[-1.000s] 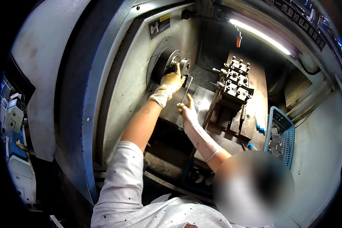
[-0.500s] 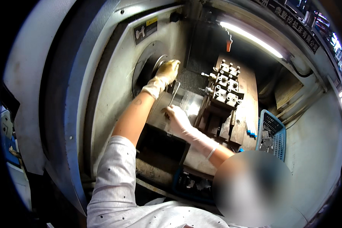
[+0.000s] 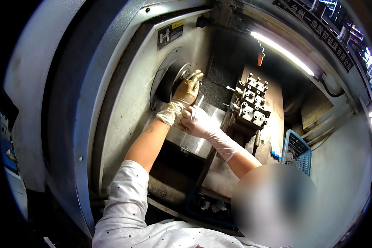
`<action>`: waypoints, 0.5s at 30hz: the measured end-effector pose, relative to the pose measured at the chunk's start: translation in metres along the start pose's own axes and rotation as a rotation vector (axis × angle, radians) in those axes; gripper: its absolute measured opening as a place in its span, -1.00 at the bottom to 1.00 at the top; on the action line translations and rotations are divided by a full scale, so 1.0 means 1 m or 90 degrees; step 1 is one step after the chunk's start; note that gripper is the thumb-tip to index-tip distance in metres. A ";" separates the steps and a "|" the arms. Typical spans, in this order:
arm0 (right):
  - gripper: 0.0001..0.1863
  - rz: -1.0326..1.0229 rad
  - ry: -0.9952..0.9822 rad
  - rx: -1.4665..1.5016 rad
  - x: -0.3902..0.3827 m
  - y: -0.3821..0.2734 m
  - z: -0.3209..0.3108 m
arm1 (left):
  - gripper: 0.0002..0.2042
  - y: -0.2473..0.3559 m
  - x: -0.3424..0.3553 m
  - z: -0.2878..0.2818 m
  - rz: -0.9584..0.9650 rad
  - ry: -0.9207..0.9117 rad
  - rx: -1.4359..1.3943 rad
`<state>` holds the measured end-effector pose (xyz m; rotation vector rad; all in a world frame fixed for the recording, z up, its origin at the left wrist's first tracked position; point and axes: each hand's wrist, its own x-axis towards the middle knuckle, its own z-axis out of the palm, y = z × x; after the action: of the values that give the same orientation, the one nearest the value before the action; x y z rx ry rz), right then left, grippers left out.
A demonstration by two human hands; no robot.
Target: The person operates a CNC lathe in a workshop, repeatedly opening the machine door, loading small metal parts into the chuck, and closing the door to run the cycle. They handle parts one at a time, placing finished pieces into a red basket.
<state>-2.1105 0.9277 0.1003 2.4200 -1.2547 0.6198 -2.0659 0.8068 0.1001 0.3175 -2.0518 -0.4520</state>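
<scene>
Inside a lathe, my left hand, in a thin pale glove, reaches to the face of the round spindle chuck. Its fingers stretch out along the chuck's edge; what lies under the palm is hidden. Just below and to the right, my gloved right hand is closed around a bent metal rod that looks like a hex key. The rod's bright end sticks up above the fist, close to my left hand. Most of its length is covered by my fingers.
Right of my hands stands a tool block with several bolts and tools pointing toward the chuck. Blue-tipped white sticks lie beside it. A blue basket holds metal parts. A lamp tube and an orange-handled item are at the back.
My right hand has moved up toward my left and closed further around the hex key. The fingers of my left hand have straightened at the chuck. The whole view has shifted slightly.
</scene>
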 end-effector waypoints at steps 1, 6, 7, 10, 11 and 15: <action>-0.77 -0.004 0.048 0.061 0.004 0.000 -0.003 | -0.69 -0.002 0.001 -0.001 0.014 -0.004 -0.005; -0.82 0.012 0.262 0.169 0.026 0.001 0.002 | -0.74 -0.004 0.006 0.006 0.054 0.053 0.041; -0.80 0.028 0.346 0.203 0.036 0.003 0.000 | -0.74 -0.004 0.007 -0.004 0.042 0.052 0.057; -0.68 0.273 0.498 0.305 0.044 0.031 -0.008 | -0.73 -0.028 -0.004 0.040 -0.021 0.079 -0.031; -0.62 0.437 0.505 0.376 0.057 0.037 -0.020 | -0.73 -0.026 -0.006 0.043 -0.029 0.079 -0.014; -0.49 0.488 0.551 0.333 0.081 0.071 -0.030 | -0.77 -0.002 -0.002 0.009 -0.001 0.075 0.162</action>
<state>-2.1346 0.8483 0.1751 1.4860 -1.6589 2.1263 -2.0722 0.8071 0.0934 0.4873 -1.9941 -0.1679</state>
